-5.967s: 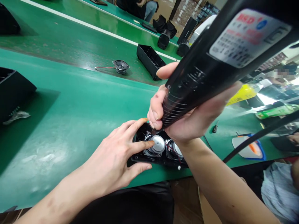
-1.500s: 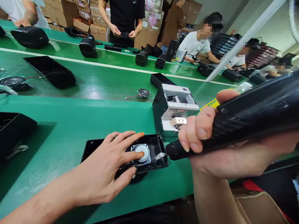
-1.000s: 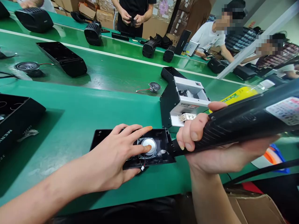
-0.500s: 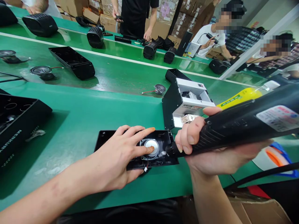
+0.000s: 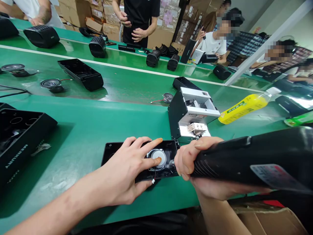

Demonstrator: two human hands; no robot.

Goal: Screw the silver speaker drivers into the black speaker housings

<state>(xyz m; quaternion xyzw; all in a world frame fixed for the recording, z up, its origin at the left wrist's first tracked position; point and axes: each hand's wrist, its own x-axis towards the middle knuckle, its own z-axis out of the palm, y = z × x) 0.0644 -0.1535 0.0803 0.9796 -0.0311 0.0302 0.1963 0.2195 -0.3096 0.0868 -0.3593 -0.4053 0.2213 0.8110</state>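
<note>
A black plastic speaker housing (image 5: 172, 148) lies open side up on the green table before me. Inside it sits a round speaker driver (image 5: 158, 160) with a pale back and a short lead ending in a white plug (image 5: 153, 181). My left hand (image 5: 129, 166) grips across the housing, thumb at its near edge, index fingertip pressing on the driver. Wrapped round a black electric screwdriver (image 5: 230, 160) is my right hand (image 5: 192, 158). The tool lies nearly level, its tip end at the driver's right side; my fingers partly cover the tip, so contact cannot be told.
A silver-and-black machine (image 5: 195, 112) stands just beyond the housing, with a yellow bottle (image 5: 242, 109) to its right. A larger black cabinet (image 5: 26, 140) is at left. Loose drivers (image 5: 51, 84) and an open housing (image 5: 81, 73) lie farther back. Several people work across the table.
My right hand and the screwdriver have shifted left, and the tool's rear end has dropped. My left hand keeps its hold. Across the table, a person's hands have come together.
</note>
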